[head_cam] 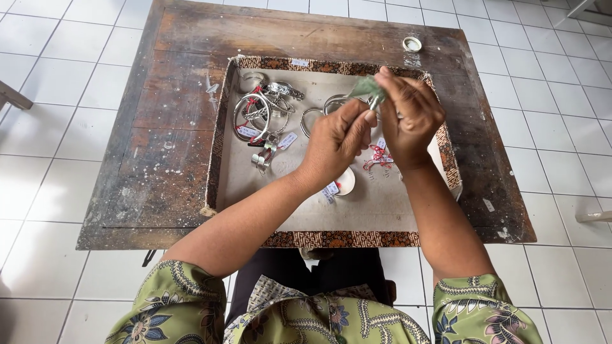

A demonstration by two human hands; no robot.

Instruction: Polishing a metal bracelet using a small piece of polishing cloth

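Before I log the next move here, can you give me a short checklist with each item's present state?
1. Both hands over the tray: ok.
2. Small metal piece pinched by the left hand and right hand: ok.
3. Green cloth at that piece: ok.
4. Grip firmness on the piece: cannot tell, fingers cover it.
5. Bangles lying inside the tray, apart from the hands: ok.
6. Small round lid on the wooden table, outside the tray: ok.

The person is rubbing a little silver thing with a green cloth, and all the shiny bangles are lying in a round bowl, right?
Not quite. In the head view, both hands, the left hand and right hand, do work a green cloth on a small silver piece, but the bangles lie in a flat rectangular tray with a patterned border, not a round bowl.
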